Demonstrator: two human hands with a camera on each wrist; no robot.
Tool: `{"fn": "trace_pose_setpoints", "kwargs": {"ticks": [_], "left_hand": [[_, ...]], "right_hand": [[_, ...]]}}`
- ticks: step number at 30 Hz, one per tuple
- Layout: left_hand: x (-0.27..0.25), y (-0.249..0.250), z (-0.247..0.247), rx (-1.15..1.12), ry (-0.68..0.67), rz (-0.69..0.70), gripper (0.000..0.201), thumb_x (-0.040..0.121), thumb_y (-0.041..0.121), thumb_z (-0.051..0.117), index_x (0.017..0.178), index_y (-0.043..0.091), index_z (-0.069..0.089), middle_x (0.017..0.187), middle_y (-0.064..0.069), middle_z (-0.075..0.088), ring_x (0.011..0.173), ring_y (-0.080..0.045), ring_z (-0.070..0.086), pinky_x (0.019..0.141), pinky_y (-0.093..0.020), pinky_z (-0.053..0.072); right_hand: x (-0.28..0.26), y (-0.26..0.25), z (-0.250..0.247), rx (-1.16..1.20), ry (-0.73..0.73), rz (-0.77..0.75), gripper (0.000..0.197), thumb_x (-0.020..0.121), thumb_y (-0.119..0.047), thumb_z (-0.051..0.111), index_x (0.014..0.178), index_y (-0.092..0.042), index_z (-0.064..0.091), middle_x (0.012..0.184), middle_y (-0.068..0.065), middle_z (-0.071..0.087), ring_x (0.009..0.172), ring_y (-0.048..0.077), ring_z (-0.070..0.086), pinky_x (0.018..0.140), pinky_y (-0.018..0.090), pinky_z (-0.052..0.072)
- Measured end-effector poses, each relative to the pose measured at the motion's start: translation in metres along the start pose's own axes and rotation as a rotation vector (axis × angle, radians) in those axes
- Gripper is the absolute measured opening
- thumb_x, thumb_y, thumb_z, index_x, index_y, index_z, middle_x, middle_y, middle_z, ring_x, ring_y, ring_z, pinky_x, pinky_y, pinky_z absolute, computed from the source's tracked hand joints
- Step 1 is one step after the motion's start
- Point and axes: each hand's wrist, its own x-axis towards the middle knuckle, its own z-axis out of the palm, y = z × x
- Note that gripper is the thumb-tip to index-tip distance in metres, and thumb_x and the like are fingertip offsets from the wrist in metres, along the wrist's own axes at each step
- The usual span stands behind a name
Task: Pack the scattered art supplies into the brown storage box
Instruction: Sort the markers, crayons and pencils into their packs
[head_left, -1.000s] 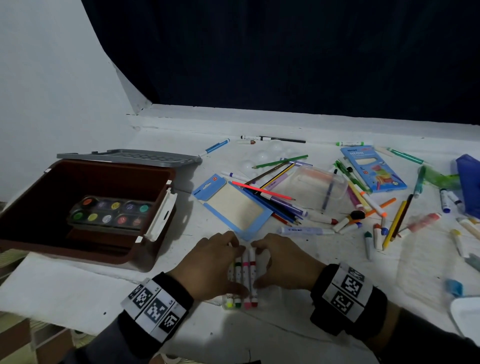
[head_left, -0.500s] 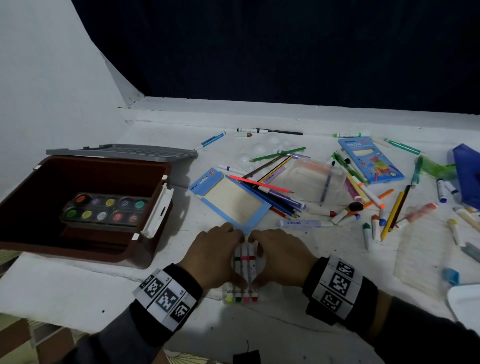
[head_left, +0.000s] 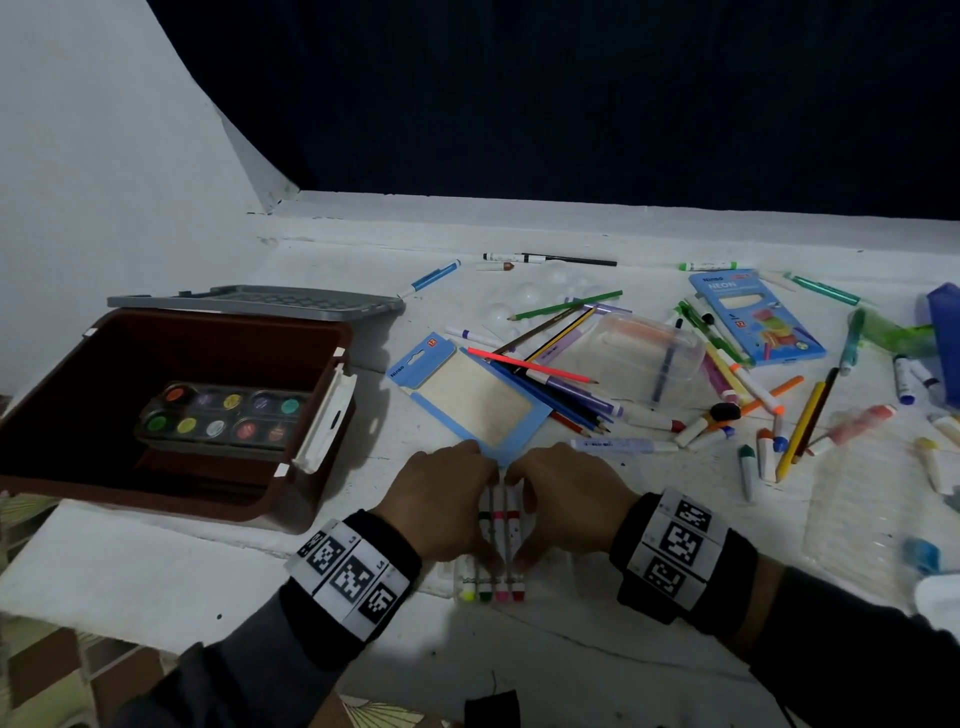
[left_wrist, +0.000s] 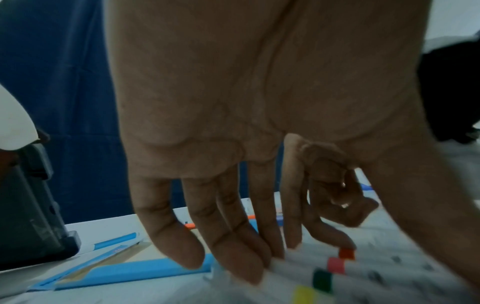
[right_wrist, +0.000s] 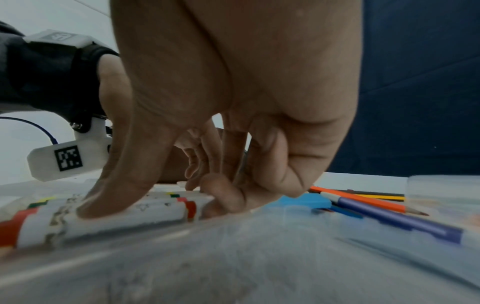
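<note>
A row of several white markers (head_left: 500, 525) with coloured caps lies side by side near the table's front edge. My left hand (head_left: 451, 500) cups the row from the left and my right hand (head_left: 562, 500) from the right. In the left wrist view the curled fingers (left_wrist: 233, 242) reach over the markers' (left_wrist: 335, 273) far ends. In the right wrist view the thumb (right_wrist: 122, 185) presses on the markers (right_wrist: 124, 218). The brown storage box (head_left: 208, 318) stands open at the left with a paint palette (head_left: 228, 415) inside.
A blue card pack (head_left: 467, 397) touches the hands' far side. Behind it lie loose pencils and markers, a clear plastic case (head_left: 639, 358) and a blue crayon box (head_left: 753, 317). The box's grey lid (head_left: 254, 301) is swung back. A clear plastic sheet (head_left: 857, 512) lies right.
Both hands have drawn closer together around the markers, narrowing the gap and squeezing the row tighter. The markers have stayed in the same spot on the table.
</note>
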Motion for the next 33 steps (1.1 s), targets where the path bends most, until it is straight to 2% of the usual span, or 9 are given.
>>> {"fn": "trace_pose_setpoints", "kwargs": {"ticks": [2,5,8,11,13,16,20,29,33], "left_hand": [[0.004,-0.002,-0.005,-0.049,0.011,0.016,0.049,0.072,0.057,0.077,0.105,0.023,0.067,0.101,0.004,0.060,0.090,-0.017,0.060,0.081,-0.034,0.053],[0.019,-0.007,-0.015,-0.214,0.148,-0.028,0.030,0.084,0.047,0.069,0.105,0.026,0.067,0.102,0.006,0.064,0.090,-0.013,0.059,0.083,-0.035,0.053],[0.050,-0.013,-0.030,-0.352,0.429,-0.093,0.013,0.090,0.032,0.065,0.102,0.028,0.066,0.096,0.007,0.064,0.084,-0.012,0.059,0.080,-0.037,0.055],[0.090,-0.025,-0.043,-0.366,0.533,-0.185,0.018,0.093,0.020,0.057,0.108,0.023,0.066,0.104,-0.002,0.062,0.093,-0.021,0.061,0.084,-0.040,0.053],[0.113,-0.035,-0.049,-0.292,0.505,-0.236,0.028,0.092,0.017,0.054,0.119,0.019,0.063,0.118,-0.010,0.059,0.109,-0.029,0.057,0.093,-0.044,0.050],[0.136,-0.044,-0.054,-0.209,0.309,-0.349,0.043,0.092,0.017,0.052,0.135,0.019,0.051,0.139,-0.008,0.046,0.129,-0.030,0.043,0.106,-0.045,0.038],[0.157,-0.045,-0.053,-0.085,0.100,-0.423,0.053,0.083,0.030,0.064,0.134,0.025,0.047,0.139,-0.002,0.043,0.132,-0.028,0.040,0.108,-0.050,0.030],[0.166,-0.055,-0.048,0.009,0.196,-0.479,0.024,0.080,0.029,0.059,0.101,0.033,0.047,0.122,-0.002,0.047,0.123,-0.028,0.039,0.099,-0.050,0.031],[0.168,-0.059,-0.049,0.018,0.187,-0.453,0.015,0.087,0.023,0.053,0.098,0.032,0.047,0.121,-0.005,0.048,0.121,-0.030,0.040,0.101,-0.052,0.027]], "right_hand": [[-0.003,0.005,-0.004,0.057,0.007,-0.019,0.053,0.061,-0.051,0.085,0.103,-0.022,0.069,0.096,-0.004,0.068,0.082,0.011,0.060,0.076,0.033,0.053],[-0.008,0.017,-0.013,0.120,0.084,-0.050,0.049,0.071,-0.038,0.083,0.115,-0.027,0.065,0.100,-0.009,0.064,0.075,-0.002,0.045,0.071,0.022,0.038],[-0.011,0.028,-0.021,0.086,0.167,-0.046,0.047,0.075,-0.035,0.081,0.117,-0.028,0.062,0.102,-0.010,0.062,0.073,-0.001,0.040,0.069,0.020,0.033],[-0.012,0.038,-0.028,0.065,0.171,-0.008,0.044,0.079,-0.037,0.076,0.119,-0.026,0.060,0.109,-0.006,0.059,0.082,0.002,0.043,0.072,0.019,0.035],[-0.012,0.045,-0.029,0.046,0.167,0.012,0.048,0.081,-0.038,0.074,0.124,-0.027,0.057,0.117,-0.006,0.055,0.097,0.007,0.047,0.080,0.021,0.037],[-0.012,0.052,-0.030,0.025,0.088,0.017,0.060,0.079,-0.043,0.075,0.132,-0.028,0.052,0.128,-0.005,0.047,0.118,0.014,0.042,0.098,0.028,0.038],[-0.011,0.056,-0.032,-0.029,0.024,-0.012,0.064,0.076,-0.038,0.078,0.133,-0.030,0.051,0.128,-0.002,0.042,0.118,0.018,0.039,0.098,0.038,0.041],[-0.015,0.060,-0.032,-0.128,0.014,0.098,0.067,0.076,-0.048,0.075,0.135,-0.030,0.047,0.130,0.000,0.044,0.120,0.020,0.038,0.092,0.037,0.044],[-0.015,0.056,-0.032,-0.155,0.009,0.130,0.066,0.077,-0.046,0.075,0.135,-0.029,0.047,0.131,0.001,0.042,0.121,0.021,0.037,0.089,0.035,0.044]]}}
